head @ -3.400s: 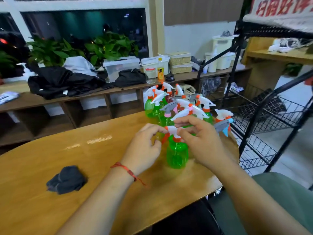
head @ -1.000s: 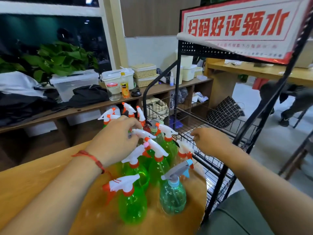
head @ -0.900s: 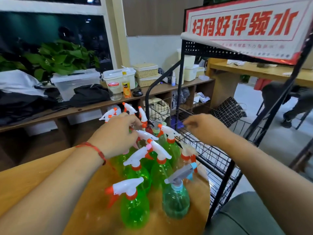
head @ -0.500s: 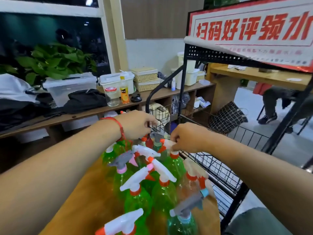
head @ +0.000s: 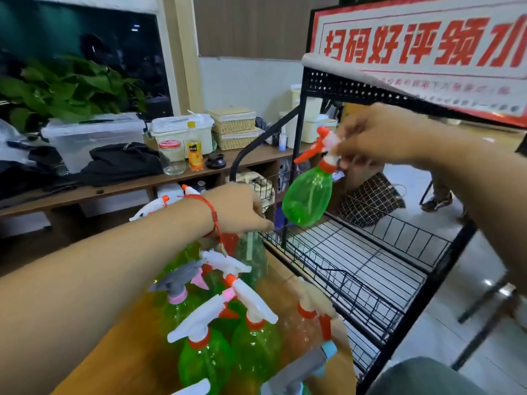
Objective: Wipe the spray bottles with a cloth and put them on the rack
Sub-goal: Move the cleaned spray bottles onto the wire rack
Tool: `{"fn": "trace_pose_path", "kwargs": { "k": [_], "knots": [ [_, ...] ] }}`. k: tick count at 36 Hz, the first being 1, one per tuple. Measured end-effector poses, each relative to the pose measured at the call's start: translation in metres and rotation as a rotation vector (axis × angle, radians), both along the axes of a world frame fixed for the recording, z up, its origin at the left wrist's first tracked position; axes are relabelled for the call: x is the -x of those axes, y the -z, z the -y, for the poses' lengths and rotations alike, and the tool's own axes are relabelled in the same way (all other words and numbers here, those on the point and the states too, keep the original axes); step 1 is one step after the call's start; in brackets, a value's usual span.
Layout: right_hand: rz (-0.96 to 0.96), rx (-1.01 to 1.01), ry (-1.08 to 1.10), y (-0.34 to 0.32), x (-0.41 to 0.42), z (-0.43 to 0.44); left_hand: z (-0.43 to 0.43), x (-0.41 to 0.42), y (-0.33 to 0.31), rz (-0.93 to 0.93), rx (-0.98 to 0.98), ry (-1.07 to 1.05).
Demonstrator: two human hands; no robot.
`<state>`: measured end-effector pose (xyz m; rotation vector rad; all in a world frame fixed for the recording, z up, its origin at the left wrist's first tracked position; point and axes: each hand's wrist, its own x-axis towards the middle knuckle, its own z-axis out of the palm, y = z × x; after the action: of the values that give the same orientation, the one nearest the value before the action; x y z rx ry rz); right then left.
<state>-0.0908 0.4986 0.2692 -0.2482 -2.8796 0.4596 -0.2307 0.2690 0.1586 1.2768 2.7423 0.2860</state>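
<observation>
Green spray bottle (head: 308, 201) with orange-white head is gripped by right hand (head: 379, 132) and hung above rack (head: 356, 260) shelf; left hand (head: 239, 209) is curled over a table bottle (head: 251, 255), grip cannot be told.

Sign (head: 422, 49): red characters printed on white.
Wooden shelf (head: 114, 189): black clothing (head: 119, 163) heaped along its front edge.
Jar (head: 171, 156): placed beside a yellow bottle (head: 194, 151).
Wicker baskets (head: 232, 128): stacked toward the right end.
</observation>
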Motion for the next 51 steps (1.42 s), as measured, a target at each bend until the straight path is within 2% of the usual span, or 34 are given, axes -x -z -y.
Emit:
{"fn": "trace_pose_path", "kwargs": {
  "k": [1, 5, 7, 11, 19, 22, 34, 42, 51],
  "knots": [
    [-0.031, 0.027, 0.023, -0.002, 0.004, -0.005, 0.0, -0.001, -0.007, -0.047, 0.018, -0.021],
    [-0.066, 0.08, 0.081, 0.003, 0.031, -0.02, -0.002, 0.001, -0.043, -0.105, -0.122, 0.019],
    [-0.067, 0.018, 0.11, 0.011, 0.05, -0.026, -0.007, 0.008, -0.058, -0.132, -0.205, 0.002],
    [-0.059, -0.152, 0.147, 0.035, 0.09, -0.033, -0.031, 0.017, -0.067, -0.31, -0.317, -0.029],
    [0.04, -0.241, 0.137, 0.086, 0.169, -0.058, -0.096, 0.074, -0.016, -0.367, -0.118, 0.02],
    [0.083, -0.278, 0.139, 0.1, 0.195, -0.071, -0.115, 0.096, 0.003, -0.378, -0.13, 0.071],
    [0.118, -0.181, 0.144, 0.118, 0.224, -0.085, -0.139, 0.124, 0.025, -0.342, -0.027, 0.021],
    [0.026, -0.215, 0.151, 0.079, 0.177, -0.053, -0.099, 0.112, -0.01, -0.323, -0.079, 0.002],
    [0.188, -0.062, -0.2, 0.069, 0.111, 0.057, 0.043, 0.085, -0.035, -0.252, -0.042, -0.177]
  ]
}}
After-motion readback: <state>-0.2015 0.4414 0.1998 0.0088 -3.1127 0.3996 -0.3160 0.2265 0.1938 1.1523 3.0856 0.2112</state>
